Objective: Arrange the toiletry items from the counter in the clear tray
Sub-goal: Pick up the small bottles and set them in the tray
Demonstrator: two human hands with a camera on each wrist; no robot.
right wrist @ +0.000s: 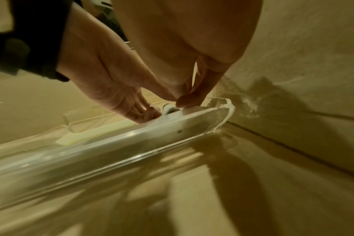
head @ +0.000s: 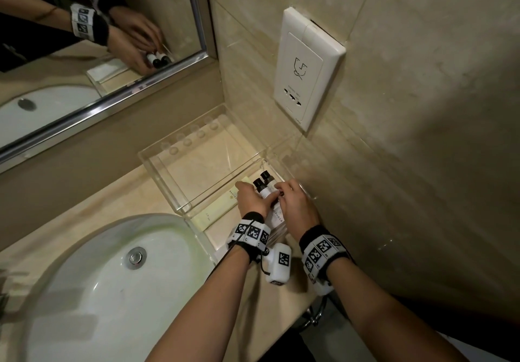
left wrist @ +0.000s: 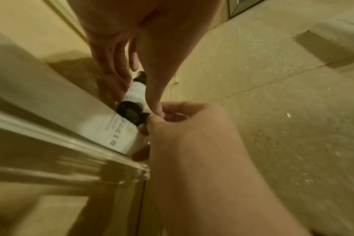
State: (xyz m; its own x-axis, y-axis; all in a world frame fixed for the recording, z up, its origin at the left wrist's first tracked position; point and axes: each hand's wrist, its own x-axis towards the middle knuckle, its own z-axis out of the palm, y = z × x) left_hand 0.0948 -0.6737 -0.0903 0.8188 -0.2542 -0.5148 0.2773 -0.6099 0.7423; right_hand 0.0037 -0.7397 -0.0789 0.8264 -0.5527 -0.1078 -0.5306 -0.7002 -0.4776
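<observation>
A clear acrylic tray [head: 157,161] sits in the counter's corner; its front rim [right wrist: 131,135] fills the right wrist view. Two white bottles with black caps lie side by side in its right front part. My left hand [head: 254,192] grips the left bottle [head: 263,191], fingers and thumb on either side of it [left wrist: 135,92]. My right hand [head: 284,192] pinches the right bottle [head: 266,177] with curled fingers [right wrist: 184,102], and most of that bottle is hidden. A pale yellow-green packet [head: 222,206] lies flat in the tray, left of my hands.
A white oval sink [head: 112,263] is set into the counter just left of the tray. The tiled wall with a white socket panel [head: 306,66] stands close on the right, and a mirror [head: 84,52] with a metal frame hangs behind.
</observation>
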